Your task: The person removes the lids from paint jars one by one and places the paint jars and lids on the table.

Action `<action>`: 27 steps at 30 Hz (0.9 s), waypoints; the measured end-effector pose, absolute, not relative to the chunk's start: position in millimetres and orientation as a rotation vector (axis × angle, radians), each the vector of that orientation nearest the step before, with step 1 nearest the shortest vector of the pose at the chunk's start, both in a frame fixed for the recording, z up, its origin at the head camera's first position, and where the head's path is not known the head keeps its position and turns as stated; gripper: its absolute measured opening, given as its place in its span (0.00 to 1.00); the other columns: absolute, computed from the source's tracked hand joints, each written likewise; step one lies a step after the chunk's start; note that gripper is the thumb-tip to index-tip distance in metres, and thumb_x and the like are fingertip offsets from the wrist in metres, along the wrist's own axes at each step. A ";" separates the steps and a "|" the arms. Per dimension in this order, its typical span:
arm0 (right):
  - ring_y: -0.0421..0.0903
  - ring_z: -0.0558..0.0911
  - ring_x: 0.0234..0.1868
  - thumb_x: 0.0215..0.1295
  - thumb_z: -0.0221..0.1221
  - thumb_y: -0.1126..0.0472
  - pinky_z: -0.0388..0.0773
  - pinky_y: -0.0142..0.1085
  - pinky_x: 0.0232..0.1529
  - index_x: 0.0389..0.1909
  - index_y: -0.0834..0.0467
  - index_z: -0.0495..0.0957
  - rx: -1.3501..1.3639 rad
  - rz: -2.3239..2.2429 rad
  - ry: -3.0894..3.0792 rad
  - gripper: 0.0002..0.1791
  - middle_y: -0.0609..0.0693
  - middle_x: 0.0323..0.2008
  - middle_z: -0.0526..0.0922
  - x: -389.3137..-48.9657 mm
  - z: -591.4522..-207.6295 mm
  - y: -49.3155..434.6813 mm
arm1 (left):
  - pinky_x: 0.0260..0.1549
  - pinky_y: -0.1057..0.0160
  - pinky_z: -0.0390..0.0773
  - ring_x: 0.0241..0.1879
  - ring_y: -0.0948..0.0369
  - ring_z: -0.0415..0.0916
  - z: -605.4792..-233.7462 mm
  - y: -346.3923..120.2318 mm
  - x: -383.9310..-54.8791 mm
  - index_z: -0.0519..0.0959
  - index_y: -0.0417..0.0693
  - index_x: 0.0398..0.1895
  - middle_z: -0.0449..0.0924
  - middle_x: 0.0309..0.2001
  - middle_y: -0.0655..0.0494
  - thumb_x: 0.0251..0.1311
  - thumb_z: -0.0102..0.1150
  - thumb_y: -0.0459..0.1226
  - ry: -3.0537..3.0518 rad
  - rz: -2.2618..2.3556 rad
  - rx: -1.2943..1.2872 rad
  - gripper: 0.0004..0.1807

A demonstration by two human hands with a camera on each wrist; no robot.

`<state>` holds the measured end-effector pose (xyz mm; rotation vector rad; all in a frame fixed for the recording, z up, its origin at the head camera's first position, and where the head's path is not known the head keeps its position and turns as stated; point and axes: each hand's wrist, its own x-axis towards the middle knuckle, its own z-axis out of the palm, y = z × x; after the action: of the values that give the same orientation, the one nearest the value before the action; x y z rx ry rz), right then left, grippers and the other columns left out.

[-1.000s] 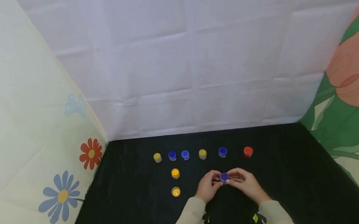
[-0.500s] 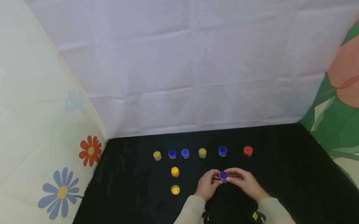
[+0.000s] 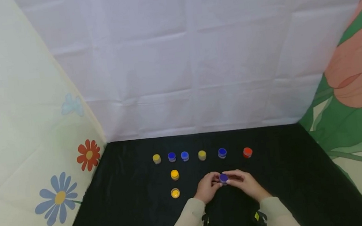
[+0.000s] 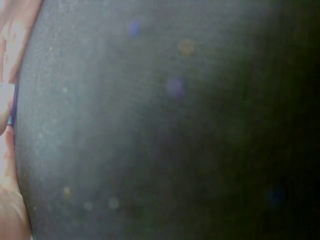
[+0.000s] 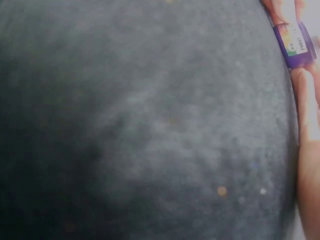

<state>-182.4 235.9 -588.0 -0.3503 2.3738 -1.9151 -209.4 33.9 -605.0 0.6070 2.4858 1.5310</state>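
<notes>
Between the two hands is a small purple paint pot (image 3: 223, 179), held over the black cloth near the middle. The left hand (image 3: 206, 189) pinches its left side with thumb and fingers. From the right, the right hand (image 3: 246, 185) grips the opposite side. In the right wrist view the same purple paint pot (image 5: 295, 46) shows a white and coloured label, with fingertips on both ends. Only a sliver of the paint pot (image 4: 13, 105) shows at the left edge of the left wrist view, mostly hidden by fingers.
A back row holds yellow pots (image 3: 156, 159), blue pots (image 3: 171, 157) and a red pot (image 3: 247, 152). Left of the hands stand an orange-yellow pot (image 3: 174, 175) and a round yellow item (image 3: 175, 193). A white sheet (image 3: 176, 73) hangs behind the black cloth (image 3: 128, 207).
Both hands stay around the purple paint pot in nearly the same place. The head view shifts slightly; the other pots keep their arrangement.
</notes>
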 end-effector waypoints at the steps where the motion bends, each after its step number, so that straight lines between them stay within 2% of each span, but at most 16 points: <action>1: 0.34 0.82 0.49 0.69 0.63 0.67 0.79 0.27 0.50 0.59 0.74 0.75 -0.352 -1.920 2.360 0.21 0.69 0.53 0.79 -182.3 -587.7 235.9 | 0.46 0.67 0.80 0.45 0.64 0.80 -604.5 33.7 -208.8 0.79 0.45 0.52 0.79 0.46 0.56 0.67 0.63 0.32 2.481 1.531 0.599 0.12; 6: 0.38 0.83 0.47 0.68 0.64 0.67 0.79 0.28 0.50 0.57 0.73 0.74 -0.311 -1.948 2.322 0.21 0.68 0.51 0.81 -182.2 -586.5 234.5 | 0.46 0.68 0.80 0.44 0.66 0.78 -604.1 33.6 -208.2 0.79 0.46 0.51 0.78 0.44 0.58 0.67 0.64 0.33 2.474 1.522 0.597 0.12; 15: 0.33 0.82 0.49 0.70 0.63 0.66 0.78 0.27 0.50 0.59 0.73 0.76 -0.374 -1.905 2.374 0.21 0.70 0.55 0.79 -181.9 -587.1 236.4 | 0.46 0.67 0.80 0.44 0.65 0.79 -602.9 33.1 -206.6 0.79 0.45 0.52 0.78 0.44 0.57 0.67 0.64 0.33 2.496 1.492 0.597 0.12; 22: 0.39 0.83 0.46 0.67 0.65 0.67 0.79 0.28 0.49 0.52 0.72 0.74 -0.310 -1.958 2.329 0.18 0.63 0.48 0.82 -181.2 -589.9 234.4 | 0.46 0.67 0.79 0.43 0.67 0.77 -604.7 32.9 -206.7 0.79 0.47 0.51 0.77 0.44 0.61 0.67 0.64 0.33 2.462 1.516 0.572 0.11; 27: 0.38 0.84 0.46 0.68 0.64 0.67 0.80 0.28 0.48 0.53 0.72 0.76 -0.286 -1.942 2.336 0.17 0.62 0.49 0.84 -182.9 -587.5 234.3 | 0.47 0.67 0.79 0.44 0.67 0.77 -604.2 33.8 -207.5 0.79 0.47 0.52 0.77 0.44 0.61 0.67 0.64 0.33 2.477 1.520 0.583 0.11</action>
<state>-182.9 234.3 -587.5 -0.2861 2.3364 -1.9424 -207.5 33.8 -604.2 0.5828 2.4768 1.5204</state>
